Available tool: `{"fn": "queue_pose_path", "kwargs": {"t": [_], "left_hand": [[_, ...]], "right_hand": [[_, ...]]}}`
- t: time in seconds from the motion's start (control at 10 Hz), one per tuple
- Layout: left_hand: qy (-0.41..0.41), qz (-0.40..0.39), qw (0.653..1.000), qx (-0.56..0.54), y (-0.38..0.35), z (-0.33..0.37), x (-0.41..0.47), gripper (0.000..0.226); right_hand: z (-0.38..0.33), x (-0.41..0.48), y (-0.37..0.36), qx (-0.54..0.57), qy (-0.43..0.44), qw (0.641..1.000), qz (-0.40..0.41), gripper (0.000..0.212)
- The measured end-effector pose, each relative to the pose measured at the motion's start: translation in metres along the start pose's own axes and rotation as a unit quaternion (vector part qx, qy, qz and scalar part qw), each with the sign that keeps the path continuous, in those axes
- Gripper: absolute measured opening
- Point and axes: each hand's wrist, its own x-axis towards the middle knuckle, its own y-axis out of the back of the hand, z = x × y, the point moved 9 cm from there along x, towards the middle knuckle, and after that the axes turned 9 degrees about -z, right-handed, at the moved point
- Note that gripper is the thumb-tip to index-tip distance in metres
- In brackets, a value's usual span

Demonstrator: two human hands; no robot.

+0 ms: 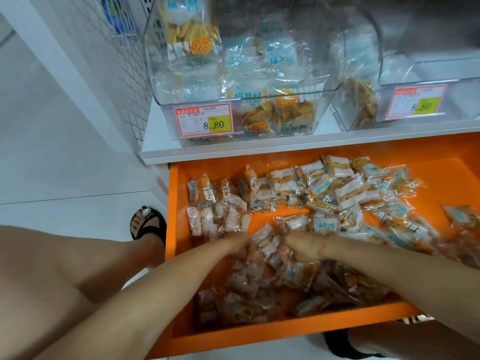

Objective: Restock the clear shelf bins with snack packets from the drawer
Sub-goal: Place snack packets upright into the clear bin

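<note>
- A small bunch of snack packets (pixel 268 244) sits in the middle of the orange drawer (pixel 441 183), squeezed between the two hands.
- These packets are longer than they are wide. Their long sides lean from near-left up to far-right, and the far ends point at the back of the drawer.
- The left hand (pixel 237 242) and the right hand (pixel 304 246) are close together. Both have their fingers curled down onto that bunch. The left one is a bit blurry.
- Lots more packets lie all over the drawer, turned every which way. A row on the left stands neatly side by side.
- The drawer is pulled out, under a white shelf (pixel 259 149).
- On the shelf stands a clear bin (pixel 155 61) partly filled with the same packets, with a price tag (pixel 205 120) on its front.
- A second bin (pixel 457 81) stands just beside it on the right.
- A foot (pixel 145 224) in a black sandal rests on the white floor (pixel 65 152), left of the drawer.
</note>
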Motion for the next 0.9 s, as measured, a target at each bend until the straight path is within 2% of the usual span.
{"fn": "queue_pose_path", "kwargs": {"t": [0.2, 0.3, 0.4, 0.6, 0.7, 0.8, 0.9], "left_hand": [[-0.001, 0.059, 0.998, -0.012, 0.015, 0.002, -0.012, 0.014], [-0.012, 0.096, 0.995, -0.020, 0.033, 0.021, -0.040, 0.014], [-0.017, 0.122, 0.992, -0.025, 0.043, 0.030, -0.061, 0.015], [-0.035, 0.175, 0.984, -0.014, 0.063, 0.054, -0.098, 0.011], [-0.065, 0.230, 0.971, 0.026, 0.092, 0.084, -0.130, 0.008], [-0.079, 0.312, 0.943, 0.083, 0.128, 0.116, -0.182, 0.007], [-0.092, 0.388, 0.912, 0.096, 0.162, 0.142, -0.250, 0.006]], "right_hand": [[0.001, -0.017, 0.017, 0.041, -0.009, 0.998, 0.045, 0.021], [-0.009, -0.025, 0.029, -0.007, -0.026, 1.000, 0.014, 0.024], [-0.025, -0.045, 0.050, -0.059, -0.030, 0.998, 0.018, 0.026], [-0.051, -0.102, 0.084, -0.064, -0.022, 0.995, 0.070, 0.026], [-0.058, -0.135, 0.099, -0.074, -0.027, 0.992, 0.102, 0.025], [-0.063, -0.171, 0.132, -0.058, -0.017, 0.982, 0.176, 0.026], [-0.076, -0.221, 0.175, 0.010, 0.027, 0.962, 0.272, 0.032]]}}
